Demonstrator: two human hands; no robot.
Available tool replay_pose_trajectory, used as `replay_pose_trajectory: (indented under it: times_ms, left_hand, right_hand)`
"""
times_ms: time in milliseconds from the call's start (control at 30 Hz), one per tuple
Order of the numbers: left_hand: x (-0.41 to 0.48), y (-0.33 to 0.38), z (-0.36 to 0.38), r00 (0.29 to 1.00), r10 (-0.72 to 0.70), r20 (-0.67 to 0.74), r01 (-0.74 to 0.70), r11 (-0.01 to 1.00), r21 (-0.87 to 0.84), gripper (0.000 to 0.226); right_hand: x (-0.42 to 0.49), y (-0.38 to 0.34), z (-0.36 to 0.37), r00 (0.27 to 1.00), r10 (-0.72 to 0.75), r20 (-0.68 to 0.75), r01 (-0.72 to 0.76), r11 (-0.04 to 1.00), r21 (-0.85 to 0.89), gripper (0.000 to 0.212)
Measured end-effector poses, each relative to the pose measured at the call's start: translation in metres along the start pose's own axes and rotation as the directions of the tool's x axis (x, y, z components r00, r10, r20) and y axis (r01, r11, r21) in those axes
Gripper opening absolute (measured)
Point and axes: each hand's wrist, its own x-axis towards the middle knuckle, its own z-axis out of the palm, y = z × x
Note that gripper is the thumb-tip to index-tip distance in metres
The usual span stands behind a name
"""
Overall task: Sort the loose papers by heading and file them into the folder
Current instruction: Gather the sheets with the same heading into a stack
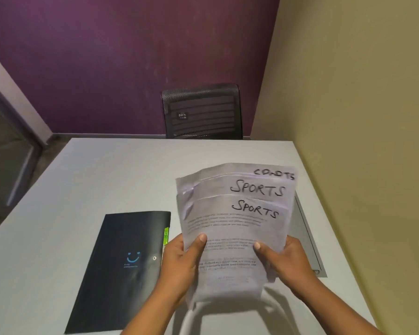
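Two hands hold one fanned stack of papers (235,226) above the tabletop (111,170), nearer its right edge than its left. The left hand (179,259) grips the stack's lower left side and the right hand (283,259) its lower right side. Each thumb is pressed on the front sheet, and the fingers are wrapped behind the sheets, out of sight. The stack stands tilted, top leaning away, with its lower edge raised off the tabletop and a shadow under it. The sheets are staggered so that three handwritten headings show. The front two read "SPORTS"; the one at the back is cut off and hard to read. Printed text below the headings is blurred.

A dark folder (121,269) lies closed and flat at the near edge of the tabletop, left of the hands. It carries a blue smile mark and a small round snap, and a green tab (166,234) sticks out along its right side. The left hand is just beside that side; whether they touch cannot be told.

A flat grey panel (307,238) lies along the right edge, partly hidden by the papers. A black mesh chair (201,112) stands beyond the far edge.
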Motion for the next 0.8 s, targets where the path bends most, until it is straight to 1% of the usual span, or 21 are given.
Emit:
replay_pose_trajectory:
  times_ms: [67, 133, 267, 333, 400, 467, 533, 600, 700, 800]
  left_hand:
    - [0.003, -0.002, 0.003, 0.998, 0.043, 0.038, -0.045, 0.998, 0.047, 0.015]
    - [0.005, -0.002, 0.004, 0.994, 0.086, 0.072, -0.093, 0.99, 0.103, 0.016]
    - [0.011, -0.01, 0.0, 0.983, 0.148, 0.108, -0.167, 0.965, 0.201, 0.026]
    - [0.014, -0.018, -0.002, 0.98, 0.169, 0.105, -0.191, 0.946, 0.261, 0.025]
    - [0.017, -0.026, -0.002, 0.977, 0.17, 0.128, -0.2, 0.941, 0.274, 0.026]
    - [0.02, -0.033, -0.002, 0.971, 0.17, 0.166, -0.214, 0.928, 0.304, 0.025]
    - [0.023, -0.041, -0.003, 0.977, 0.148, 0.154, -0.193, 0.919, 0.343, 0.02]
    - [0.027, -0.046, -0.004, 0.982, 0.125, 0.14, -0.17, 0.911, 0.377, 0.017]
    - [0.029, -0.047, -0.005, 0.975, 0.153, 0.16, -0.208, 0.878, 0.432, 0.014]
    - [0.032, -0.048, -0.006, 0.979, 0.135, 0.153, -0.187, 0.893, 0.41, 0.017]
  right_hand:
    - [0.003, 0.006, -0.002, 0.998, -0.025, -0.063, 0.025, 1.0, -0.009, 0.018]
    - [0.003, 0.006, -0.003, 0.995, -0.059, -0.085, 0.058, 0.998, -0.008, 0.023]
    - [0.001, 0.014, -0.006, 0.997, -0.05, -0.058, 0.05, 0.999, -0.007, 0.029]
    - [0.0, 0.02, -0.008, 0.997, -0.046, -0.061, 0.043, 0.998, -0.052, 0.033]
    - [-0.001, 0.022, -0.008, 0.998, -0.042, -0.056, 0.038, 0.996, -0.082, 0.036]
    - [0.0, 0.027, -0.01, 0.998, -0.02, -0.065, 0.013, 0.995, -0.097, 0.032]
    - [0.002, 0.029, -0.012, 0.997, -0.007, -0.077, -0.001, 0.994, -0.112, 0.027]
    - [0.005, 0.033, -0.014, 0.995, 0.0, -0.104, -0.011, 0.994, -0.107, 0.027]
    - [0.008, 0.034, -0.017, 0.993, -0.009, -0.12, -0.006, 0.992, -0.124, 0.021]
    - [0.012, 0.042, -0.017, 0.991, -0.003, -0.133, -0.018, 0.988, -0.153, 0.013]
